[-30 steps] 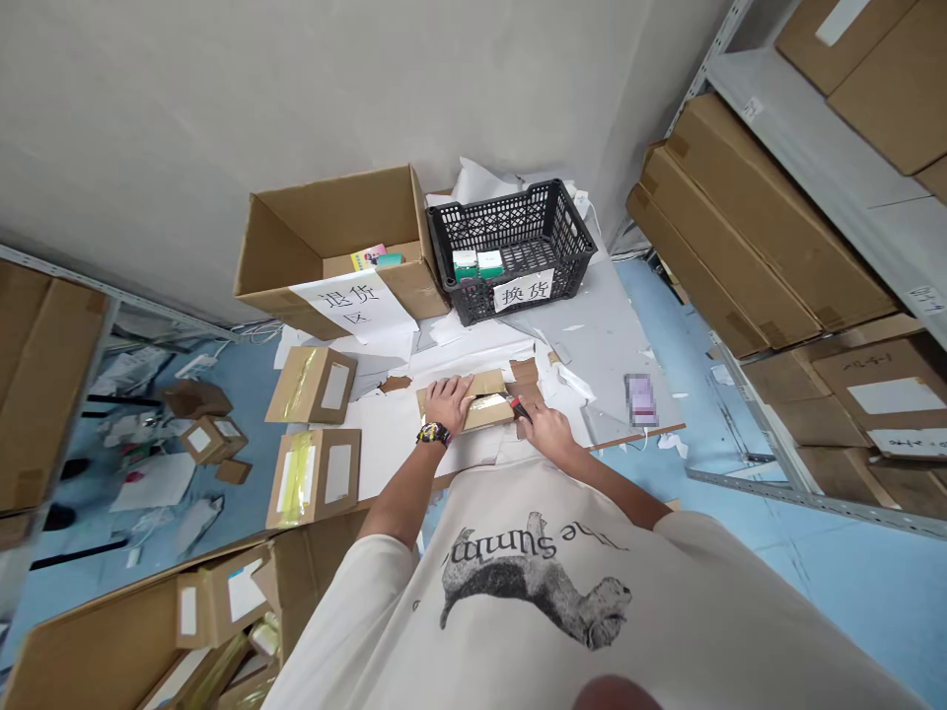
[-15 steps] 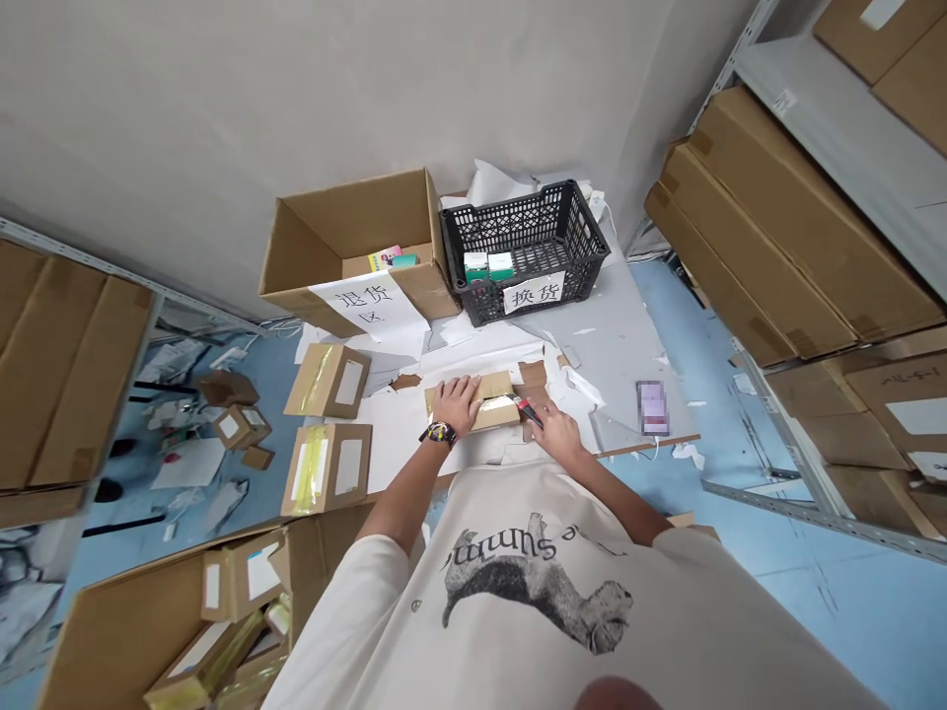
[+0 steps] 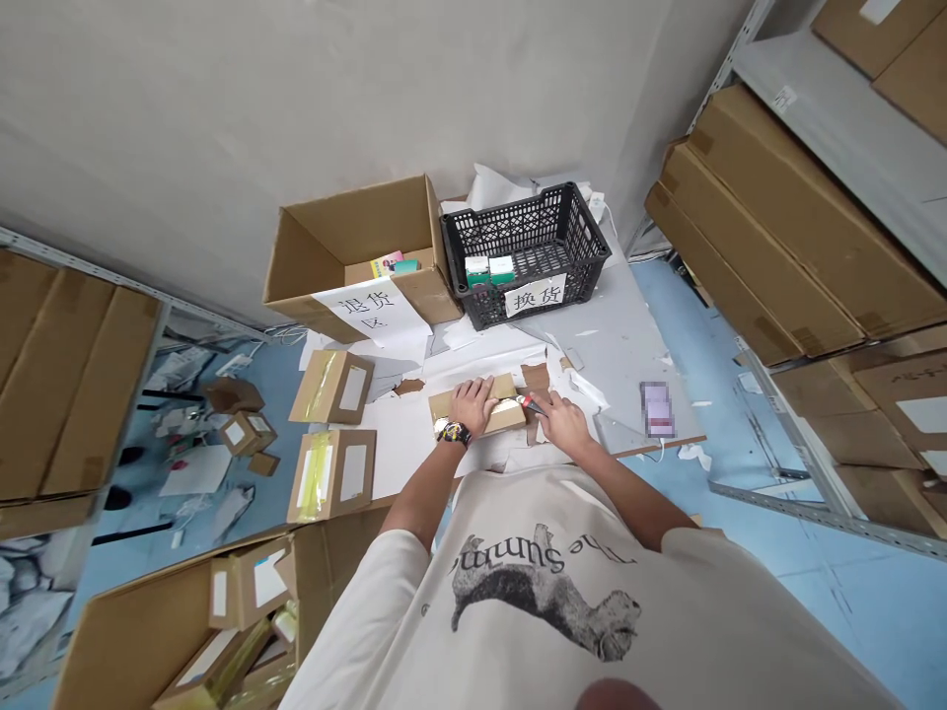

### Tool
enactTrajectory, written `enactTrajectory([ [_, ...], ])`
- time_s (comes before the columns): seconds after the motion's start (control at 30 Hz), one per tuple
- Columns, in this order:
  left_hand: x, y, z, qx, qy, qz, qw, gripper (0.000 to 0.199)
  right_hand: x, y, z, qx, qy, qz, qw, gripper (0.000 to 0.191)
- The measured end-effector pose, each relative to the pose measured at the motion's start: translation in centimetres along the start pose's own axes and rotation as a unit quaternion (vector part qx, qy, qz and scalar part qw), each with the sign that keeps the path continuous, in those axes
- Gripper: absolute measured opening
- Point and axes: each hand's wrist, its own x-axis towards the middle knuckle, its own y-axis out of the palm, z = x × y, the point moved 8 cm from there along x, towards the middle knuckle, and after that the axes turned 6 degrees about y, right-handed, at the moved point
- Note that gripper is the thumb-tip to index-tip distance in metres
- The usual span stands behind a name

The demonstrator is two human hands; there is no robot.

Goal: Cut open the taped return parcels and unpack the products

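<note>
The desk (image 3: 628,340) carries an open carton (image 3: 351,222) and, to its right, a black crate (image 3: 484,314). The cardboard box (image 3: 509,418) lies in front of them, near the front edge. Left hand (image 3: 472,406): flat on the box top, fingers extended. Right hand (image 3: 562,424): grasping the cutter (image 3: 530,403), tip at the box's right end.
</note>
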Motion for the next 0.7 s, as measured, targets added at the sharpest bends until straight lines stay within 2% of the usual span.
enactTrajectory([
  [0.2, 0.4, -0.5, 0.2, -0.014, -0.022, -0.015, 1.0, 0.065, 2.4, -1.1, 0.1, -0.033, -0.042, -0.019, 0.998, 0.061],
  [0.33, 0.4, -0.1, 0.2, -0.025, -0.032, -0.022, 0.999, 0.063, 3.3, -1.1, -0.8, -0.063, -0.075, -0.03, 0.995, 0.062],
  [0.53, -0.2, 0.1, -0.3, -0.031, -0.019, -0.044, 0.998, 0.063, 4.2, -0.7, -2.4, -0.076, -0.134, -0.06, 0.986, 0.058],
  [0.7, -0.5, 0.1, -0.3, -0.03, -0.013, -0.055, 0.998, 0.06, 6.9, -1.5, -2.6, -0.079, -0.195, -0.059, 0.976, 0.054],
])
